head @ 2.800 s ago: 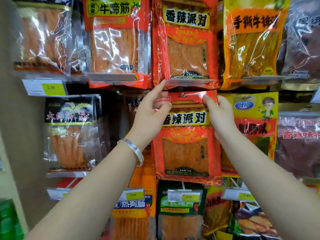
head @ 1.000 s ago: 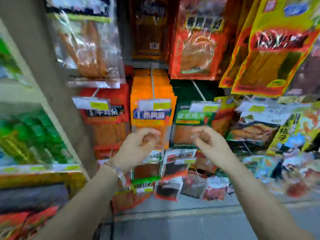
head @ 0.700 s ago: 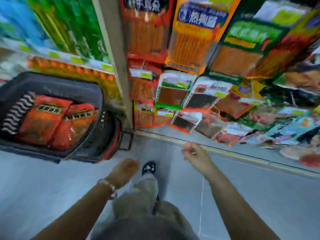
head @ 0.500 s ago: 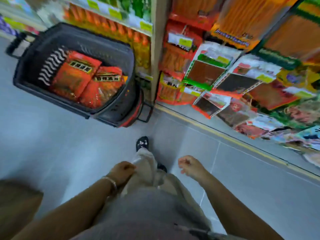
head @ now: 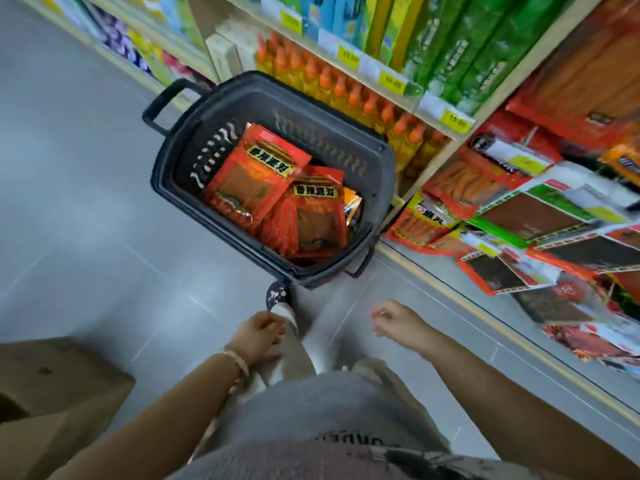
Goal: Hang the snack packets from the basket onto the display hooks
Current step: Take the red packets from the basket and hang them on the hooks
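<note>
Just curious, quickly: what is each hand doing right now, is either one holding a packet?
Left hand: empty, fingers loosely curled, holding nothing.
Right hand: empty, fingers loosely curled, holding nothing.

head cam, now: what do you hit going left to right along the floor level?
cardboard box → left hand → right hand → hanging snack packets. The basket sits farther back, above both hands, so it is left out.

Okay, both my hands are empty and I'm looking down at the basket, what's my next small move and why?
Probably reach the left hand forward into the basket and take the top red packet. Both it and the right hand are empty, and red packets lie loose there, unhung.
</note>
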